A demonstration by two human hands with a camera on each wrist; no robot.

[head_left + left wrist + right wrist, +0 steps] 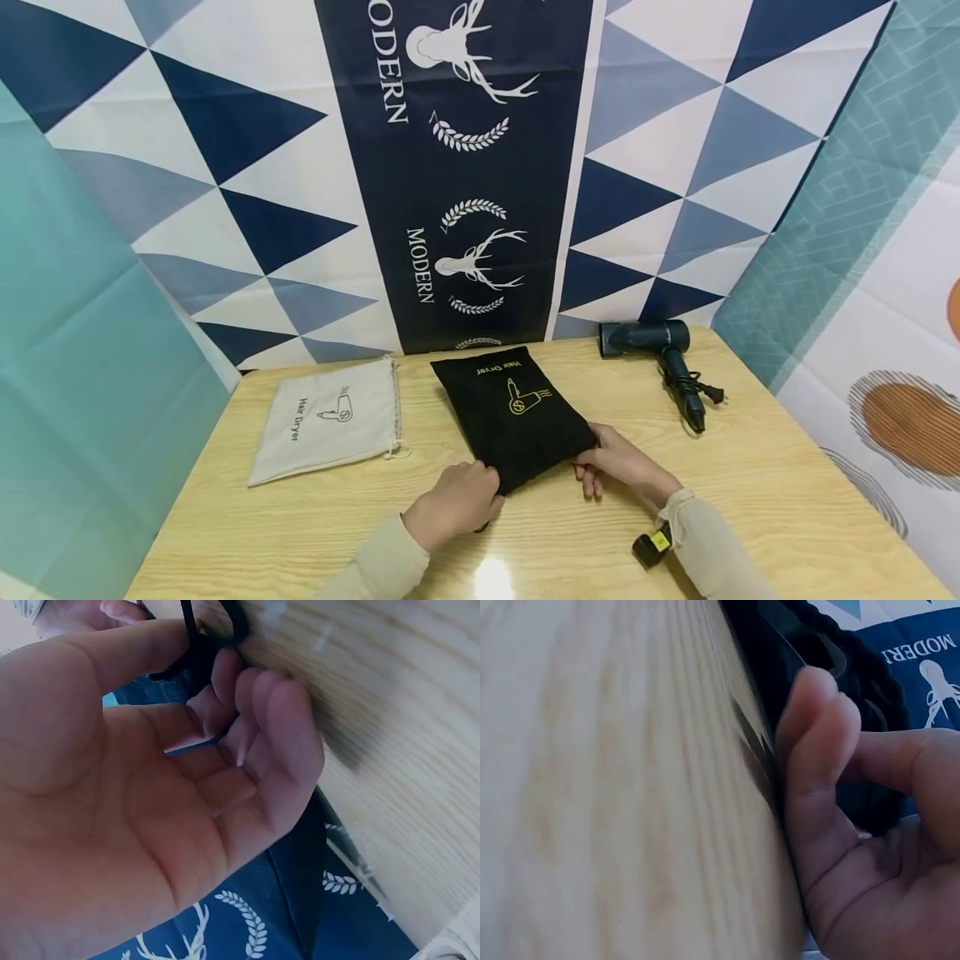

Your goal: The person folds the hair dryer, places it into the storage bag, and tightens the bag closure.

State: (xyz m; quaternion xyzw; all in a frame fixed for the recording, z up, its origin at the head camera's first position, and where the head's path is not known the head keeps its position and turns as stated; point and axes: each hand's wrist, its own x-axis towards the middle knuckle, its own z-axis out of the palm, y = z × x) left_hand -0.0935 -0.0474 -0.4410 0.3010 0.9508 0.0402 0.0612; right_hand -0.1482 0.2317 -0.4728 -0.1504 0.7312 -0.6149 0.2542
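Left hand (459, 498) and right hand (621, 458) are pinching the black pouch (517, 421) (near corners) — uneven pulling could twist it loose.

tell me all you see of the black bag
The black bag looks like soft cloth, rectangular, with gold "Hair Dryer" lettering and a dryer picture facing up. The left hand and right hand hold its near corners, that edge seemingly lifted off the table. A cord loop shows near the left hand. It sits between a pale bag and a hair dryer.
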